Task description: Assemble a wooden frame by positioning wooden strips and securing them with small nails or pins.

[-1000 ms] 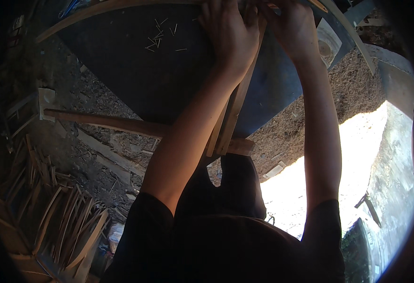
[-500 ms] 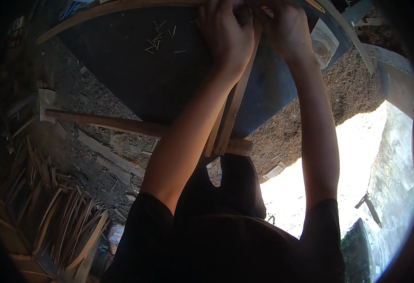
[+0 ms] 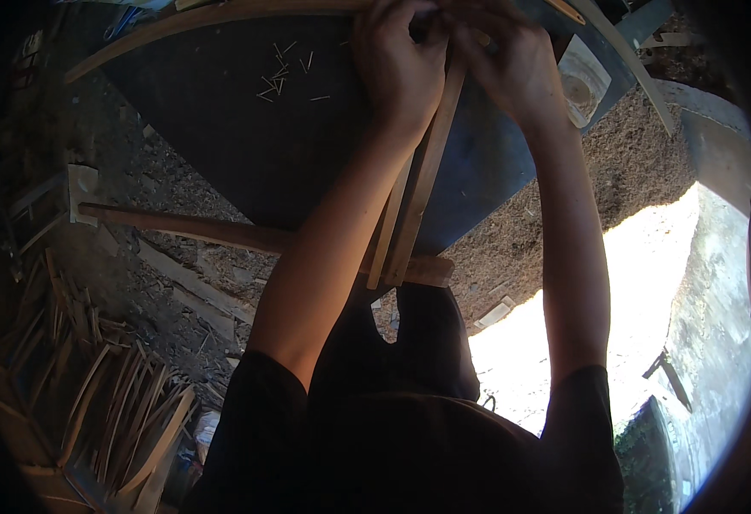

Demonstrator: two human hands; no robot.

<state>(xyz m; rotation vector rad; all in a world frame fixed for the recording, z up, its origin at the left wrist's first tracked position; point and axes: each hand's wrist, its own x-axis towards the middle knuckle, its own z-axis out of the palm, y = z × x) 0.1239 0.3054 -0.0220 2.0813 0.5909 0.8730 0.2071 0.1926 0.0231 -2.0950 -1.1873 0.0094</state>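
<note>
Left hand: the left hand sits at the far edge of the scene, fingers curled together over the far ends of the wooden slats, pressed down on them
Right hand: the right hand is just beside the left one, touching it at the fingertips; its fingers are bent and closed on the same slat ends, though what exactly the tips pinch is hidden
Wooden slats: two thin pale strips lie side by side, running from under both hands towards the near side, between the forearms, with their near ends over the beam
Dark board: a wide dark board lies under the slats and hands
Small nails: a loose scatter of small nails lies on the board, left of the left hand
Curved strip: a long bent wooden strip runs along the board's far-left edge
Beam: a brown wooden beam crosses under the board's near edge
Ground: sawdust to the right, a heap of cut strips near left
</note>
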